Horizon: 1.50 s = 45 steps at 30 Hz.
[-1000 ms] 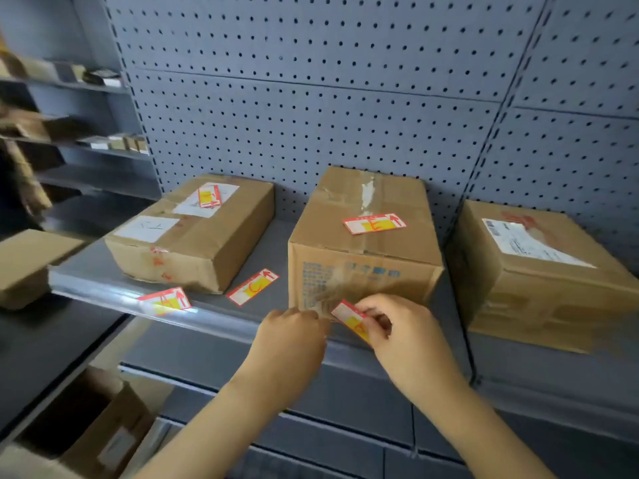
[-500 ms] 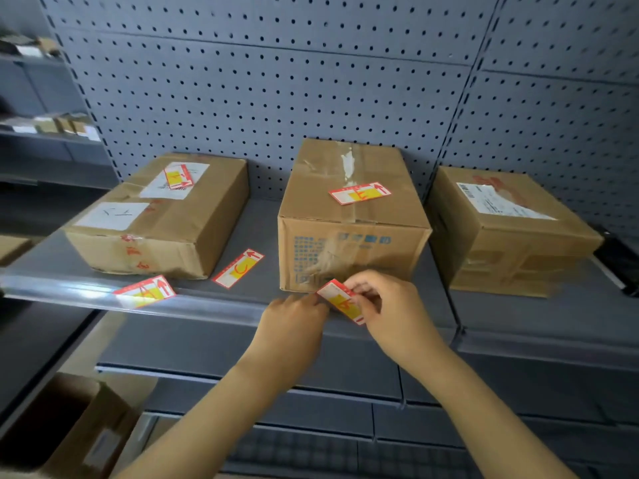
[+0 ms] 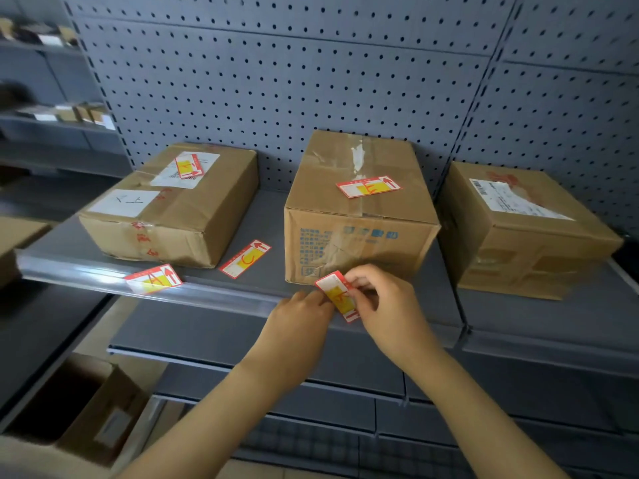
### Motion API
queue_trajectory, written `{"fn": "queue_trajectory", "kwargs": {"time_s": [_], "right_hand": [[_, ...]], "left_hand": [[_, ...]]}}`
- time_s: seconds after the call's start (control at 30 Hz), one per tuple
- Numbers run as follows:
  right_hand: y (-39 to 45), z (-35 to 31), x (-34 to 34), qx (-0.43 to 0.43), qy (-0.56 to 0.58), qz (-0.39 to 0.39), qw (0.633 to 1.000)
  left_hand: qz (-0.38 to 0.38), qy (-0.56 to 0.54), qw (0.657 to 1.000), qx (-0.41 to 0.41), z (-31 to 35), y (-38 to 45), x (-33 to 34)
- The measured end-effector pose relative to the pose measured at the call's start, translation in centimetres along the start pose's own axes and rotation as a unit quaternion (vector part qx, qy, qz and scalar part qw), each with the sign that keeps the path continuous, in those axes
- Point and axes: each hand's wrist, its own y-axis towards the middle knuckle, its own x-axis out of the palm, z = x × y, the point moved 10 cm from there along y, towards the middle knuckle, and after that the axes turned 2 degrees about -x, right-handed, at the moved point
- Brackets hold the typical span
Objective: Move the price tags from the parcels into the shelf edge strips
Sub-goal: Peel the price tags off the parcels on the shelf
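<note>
Price tag [image 3: 338, 296]: pinched between right hand [image 3: 387, 305] and left hand [image 3: 304, 323], at shelf [image 3: 207, 288] front edge.

Price tag [image 3: 340, 296] pinched by right hand [image 3: 387, 305] at shelf edge strip [image 3: 207, 293]; left hand [image 3: 301, 323] touching beside it.

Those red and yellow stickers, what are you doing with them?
A person is moving price tags off the boxes into the clear strip along the shelf edge. Both hands, left and right, pinch one tag at the strip in front of the middle box. One tag already sits in the strip, one lies on the shelf, and two wait on boxes.
</note>
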Motion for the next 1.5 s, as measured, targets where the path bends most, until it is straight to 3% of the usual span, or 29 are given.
{"fn": "queue_trajectory", "kwargs": {"time_s": [0.1,0.3,0.43,0.8,0.97,1.17,1.5], "right_hand": [[0.3,-0.1,-1.1,-0.010,0.009,0.041,0.999],[-0.2,0.0,1.2,-0.022,-0.027,-0.043,0.998],[-0.5,-0.2,1.3,-0.046,-0.113,-0.043,0.992],[-0.6,-1.2,1.2,-0.033,-0.144,-0.056,0.987],[-0.2,-4.4,1.6,-0.102,-0.163,-0.043,0.980],[0.9,-8.7,5.7,-0.178,-0.164,-0.100,0.965],[6.0,-10.9,13.1,-0.182,-0.206,-0.156,0.949]], "left_hand": [[-0.008,0.016,1.000,-0.003,0.0,-0.3,0.2],[-0.001,-0.001,1.000,-0.005,0.1,-0.3,0.1],[0.000,-0.001,1.000,-0.013,0.1,-0.3,0.1],[0.006,0.016,1.000,-0.021,-0.7,-1.0,-0.4],[0.031,0.034,0.996,-0.071,-3.7,-2.4,-2.1],[0.072,0.054,0.987,-0.133,-8.5,-4.4,-6.1],[0.118,0.063,0.983,-0.128,-15.4,-4.3,-11.5]]}}
